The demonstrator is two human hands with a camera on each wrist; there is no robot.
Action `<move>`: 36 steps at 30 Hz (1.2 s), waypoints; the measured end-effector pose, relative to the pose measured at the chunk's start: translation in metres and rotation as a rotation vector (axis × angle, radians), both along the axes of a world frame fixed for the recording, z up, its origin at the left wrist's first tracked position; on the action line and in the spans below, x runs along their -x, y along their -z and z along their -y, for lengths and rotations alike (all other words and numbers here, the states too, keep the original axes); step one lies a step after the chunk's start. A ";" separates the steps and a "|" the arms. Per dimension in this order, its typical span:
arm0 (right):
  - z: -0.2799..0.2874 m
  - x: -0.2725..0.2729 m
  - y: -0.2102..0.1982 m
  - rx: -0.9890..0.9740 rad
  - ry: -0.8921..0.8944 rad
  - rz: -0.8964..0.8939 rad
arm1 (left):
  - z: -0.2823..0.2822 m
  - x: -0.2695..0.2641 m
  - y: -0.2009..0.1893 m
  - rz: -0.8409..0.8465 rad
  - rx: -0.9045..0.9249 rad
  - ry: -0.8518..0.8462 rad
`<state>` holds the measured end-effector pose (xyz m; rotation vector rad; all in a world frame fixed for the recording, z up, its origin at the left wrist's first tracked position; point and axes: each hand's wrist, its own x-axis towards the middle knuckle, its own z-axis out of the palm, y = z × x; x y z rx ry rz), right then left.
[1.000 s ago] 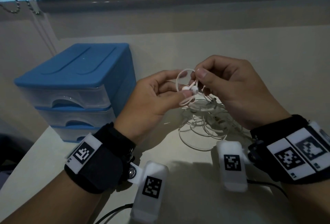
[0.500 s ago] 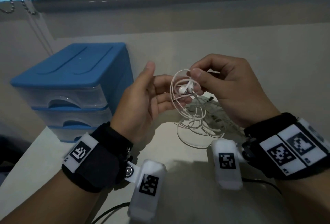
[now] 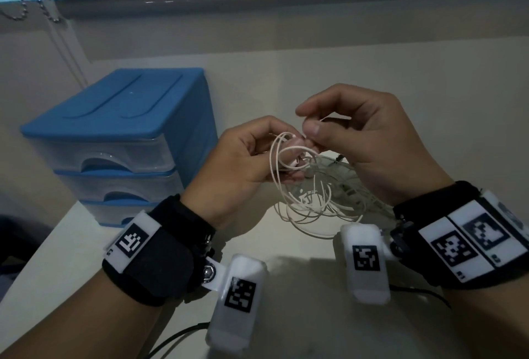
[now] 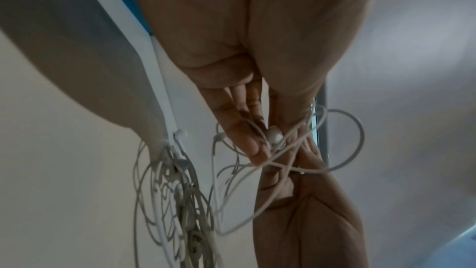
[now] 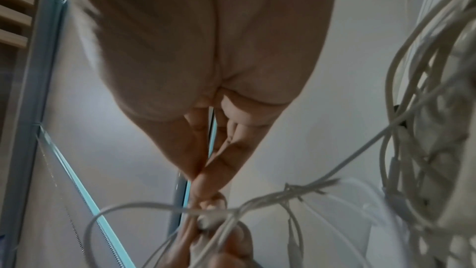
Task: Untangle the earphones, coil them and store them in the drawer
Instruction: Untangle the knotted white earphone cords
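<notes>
White tangled earphones (image 3: 312, 195) hang in loops between both hands above a white table (image 3: 300, 287). My left hand (image 3: 252, 158) grips an earbud (image 4: 273, 135) and a few cord loops in its curled fingers. My right hand (image 3: 352, 135) pinches a strand of the cord between thumb and forefinger just above the left fingers; in the right wrist view its fingertips (image 5: 203, 186) close on the cord (image 5: 257, 201). The blue three-drawer unit (image 3: 114, 141) stands to the left, its clear drawers all pushed in.
More tangled white cable (image 4: 177, 201) lies piled on the table under the hands. A wall and a window sill with a bead chain (image 3: 17, 6) run behind. Black wires (image 3: 177, 335) trail from the wrist cameras near the front edge.
My left hand, open half a second ago, has curled round the earbud and loops. My right hand has lifted slightly, pulling a strand upward out of the tangle.
</notes>
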<state>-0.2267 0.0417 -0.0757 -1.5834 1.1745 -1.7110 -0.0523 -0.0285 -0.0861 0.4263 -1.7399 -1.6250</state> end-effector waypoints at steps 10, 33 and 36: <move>-0.007 0.009 -0.002 -0.177 -0.079 -0.314 | -0.003 0.001 -0.006 -0.131 -0.054 -0.227; 0.001 0.028 -0.002 0.007 0.354 0.038 | 0.008 -0.005 -0.005 0.099 0.233 -0.437; 0.001 0.029 -0.003 0.034 0.378 0.077 | 0.009 -0.003 0.000 0.238 0.197 -0.326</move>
